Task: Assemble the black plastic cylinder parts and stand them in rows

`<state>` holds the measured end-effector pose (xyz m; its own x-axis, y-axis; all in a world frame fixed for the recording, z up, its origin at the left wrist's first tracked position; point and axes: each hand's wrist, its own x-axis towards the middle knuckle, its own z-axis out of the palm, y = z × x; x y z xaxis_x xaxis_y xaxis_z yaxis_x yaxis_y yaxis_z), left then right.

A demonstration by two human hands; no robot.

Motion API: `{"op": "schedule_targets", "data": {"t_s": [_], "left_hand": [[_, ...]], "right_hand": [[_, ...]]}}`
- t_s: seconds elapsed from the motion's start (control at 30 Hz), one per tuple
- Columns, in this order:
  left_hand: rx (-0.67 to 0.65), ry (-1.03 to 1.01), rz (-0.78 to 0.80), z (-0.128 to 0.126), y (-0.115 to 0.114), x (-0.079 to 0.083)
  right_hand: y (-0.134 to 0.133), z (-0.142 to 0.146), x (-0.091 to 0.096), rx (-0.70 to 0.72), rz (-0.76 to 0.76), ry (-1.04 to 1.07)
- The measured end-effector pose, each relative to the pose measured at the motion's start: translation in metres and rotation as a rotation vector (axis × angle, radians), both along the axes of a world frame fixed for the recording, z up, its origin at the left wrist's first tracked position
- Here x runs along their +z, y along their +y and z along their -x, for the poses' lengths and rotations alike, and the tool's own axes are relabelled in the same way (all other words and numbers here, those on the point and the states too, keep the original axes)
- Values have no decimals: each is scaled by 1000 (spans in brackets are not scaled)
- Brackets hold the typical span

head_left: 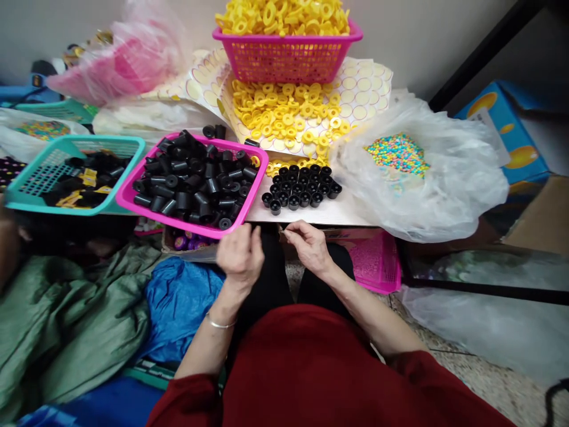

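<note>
My left hand (240,254) hovers just below the near corner of a pink basket (133,200) filled with black plastic tubes (193,178); its fingers are curled and I see nothing in them. My right hand (309,244) is beside it over my lap, thumb and forefinger pinched together, with nothing visible between them. Just beyond both hands, several black caps (302,188) stand upright in rows on the board's front edge. Loose yellow rings (288,115) lie behind the caps.
A pink basket (288,59) heaped with yellow rings stands at the back. A clear bag of pastel candy beads (398,153) sits to the right. A teal basket (66,148) with black parts is on the left. A pink lid (376,264) lies near my right knee.
</note>
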<state>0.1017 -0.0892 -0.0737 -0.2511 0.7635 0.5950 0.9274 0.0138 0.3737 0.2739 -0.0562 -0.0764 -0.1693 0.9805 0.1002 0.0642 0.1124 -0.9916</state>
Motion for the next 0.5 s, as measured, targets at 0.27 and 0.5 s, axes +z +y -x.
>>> {"op": "schedule_targets", "data": {"t_s": [0.27,0.5], "left_hand": [[252,66,478,85,26,58],[37,-691,231,91,26,51]], "right_hand": [[42,62,27,194,-525,-185],[52,99,37,298,-356,-189]]}}
